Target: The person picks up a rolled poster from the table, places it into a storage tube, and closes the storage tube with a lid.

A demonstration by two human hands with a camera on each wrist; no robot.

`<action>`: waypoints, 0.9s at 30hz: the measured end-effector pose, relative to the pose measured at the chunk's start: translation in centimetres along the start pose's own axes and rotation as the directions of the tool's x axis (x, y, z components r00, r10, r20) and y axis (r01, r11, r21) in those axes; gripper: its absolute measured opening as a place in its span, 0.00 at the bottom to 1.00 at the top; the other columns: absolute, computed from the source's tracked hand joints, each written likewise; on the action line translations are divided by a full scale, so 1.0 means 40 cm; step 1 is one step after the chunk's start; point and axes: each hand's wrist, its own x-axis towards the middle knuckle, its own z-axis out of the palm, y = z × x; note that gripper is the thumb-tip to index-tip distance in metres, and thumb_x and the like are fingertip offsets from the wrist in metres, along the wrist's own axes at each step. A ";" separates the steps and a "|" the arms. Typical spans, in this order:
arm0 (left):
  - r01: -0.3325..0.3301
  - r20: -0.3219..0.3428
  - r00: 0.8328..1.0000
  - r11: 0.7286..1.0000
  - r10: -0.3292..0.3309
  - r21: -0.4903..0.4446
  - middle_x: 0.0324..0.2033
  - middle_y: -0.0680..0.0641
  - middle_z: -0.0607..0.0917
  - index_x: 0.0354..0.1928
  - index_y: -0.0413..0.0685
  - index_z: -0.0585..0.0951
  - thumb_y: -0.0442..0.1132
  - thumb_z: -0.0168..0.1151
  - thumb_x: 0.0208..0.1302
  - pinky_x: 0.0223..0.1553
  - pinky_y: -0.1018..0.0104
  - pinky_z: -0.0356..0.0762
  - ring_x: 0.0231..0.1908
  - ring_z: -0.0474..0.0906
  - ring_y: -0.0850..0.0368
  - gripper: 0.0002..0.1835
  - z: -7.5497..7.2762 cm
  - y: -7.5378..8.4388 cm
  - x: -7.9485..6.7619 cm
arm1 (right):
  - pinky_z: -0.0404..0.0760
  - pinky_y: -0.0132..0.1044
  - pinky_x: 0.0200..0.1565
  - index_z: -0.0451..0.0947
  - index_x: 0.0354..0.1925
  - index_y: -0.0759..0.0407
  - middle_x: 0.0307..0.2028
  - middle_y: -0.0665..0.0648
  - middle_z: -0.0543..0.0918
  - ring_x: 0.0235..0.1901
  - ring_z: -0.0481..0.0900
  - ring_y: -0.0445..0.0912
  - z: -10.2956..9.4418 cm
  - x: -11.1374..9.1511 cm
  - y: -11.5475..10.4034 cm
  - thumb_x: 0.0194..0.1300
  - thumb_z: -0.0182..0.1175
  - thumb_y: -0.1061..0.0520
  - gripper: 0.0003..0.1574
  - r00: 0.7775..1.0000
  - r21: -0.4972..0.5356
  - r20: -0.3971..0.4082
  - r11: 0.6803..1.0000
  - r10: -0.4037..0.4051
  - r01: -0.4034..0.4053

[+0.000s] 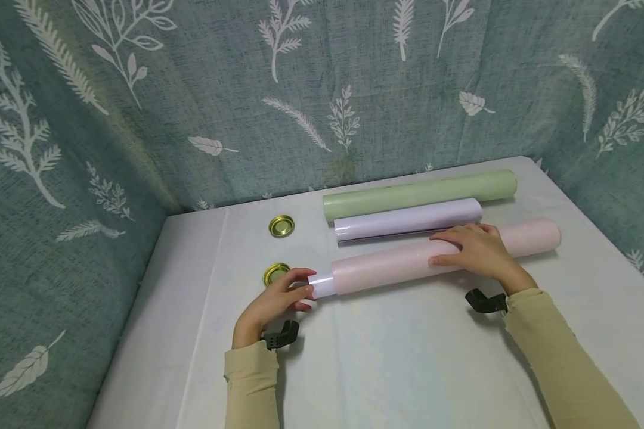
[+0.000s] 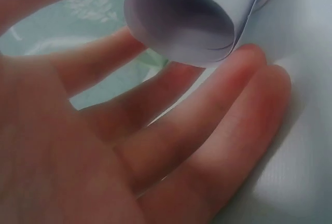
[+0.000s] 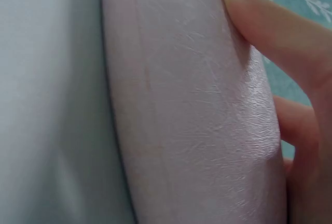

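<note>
A long pale pink tube lies across the table, slanting up toward the right. From its left end sticks a short length of a glossy whitish paper roll; the rest is hidden inside. My left hand holds this protruding end between thumb and fingers. The left wrist view looks into the roll's hollow end, with fingers along its far side and underneath. Over the tube's right half, my right hand grips it from above. In the right wrist view, the thumb presses on the tube's wrinkled surface.
Behind the pink tube lie a lavender roll and a light green tube, roughly parallel to it. Two gold round lids, one farther back and one beside the left hand, rest on the white table. Leaf-patterned green curtains enclose it.
</note>
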 end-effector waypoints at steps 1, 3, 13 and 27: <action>-0.001 0.001 1.000 1.000 0.001 0.001 0.51 0.42 0.70 0.61 0.41 0.63 0.42 0.57 0.61 0.46 0.54 0.73 0.46 0.74 0.43 0.27 0.000 0.000 0.000 | 0.47 0.59 0.51 0.74 0.51 0.45 0.50 0.54 0.75 0.52 0.65 0.53 0.002 -0.001 -0.001 0.42 0.56 0.23 0.43 1.000 -0.002 -0.009 1.000 0.002 -0.002; 0.000 0.006 1.000 1.000 0.000 -0.008 0.51 0.42 0.70 0.60 0.41 0.63 0.41 0.56 0.61 0.46 0.54 0.73 0.46 0.74 0.42 0.27 -0.001 -0.003 0.000 | 0.47 0.59 0.51 0.74 0.52 0.45 0.50 0.54 0.75 0.52 0.64 0.53 0.005 -0.005 -0.003 0.42 0.56 0.24 0.43 1.000 -0.005 -0.018 1.000 0.001 -0.001; -0.025 -0.016 1.000 0.999 0.024 -0.029 0.50 0.42 0.71 0.57 0.47 0.67 0.45 0.62 0.56 0.44 0.57 0.75 0.43 0.76 0.46 0.27 -0.015 -0.073 0.037 | 0.47 0.57 0.53 0.74 0.52 0.43 0.50 0.54 0.74 0.54 0.63 0.52 0.029 -0.027 0.000 0.40 0.57 0.23 0.44 0.992 -0.027 -0.124 0.999 -0.020 0.017; -0.013 -0.044 0.999 1.000 0.014 0.023 0.49 0.44 0.72 0.55 0.49 0.69 0.42 0.64 0.54 0.43 0.61 0.76 0.41 0.76 0.50 0.26 -0.005 -0.073 0.042 | 0.47 0.58 0.53 0.74 0.52 0.45 0.50 0.53 0.73 0.51 0.64 0.53 0.058 -0.070 0.014 0.39 0.62 0.27 0.43 0.952 -0.086 -0.286 0.992 -0.110 0.089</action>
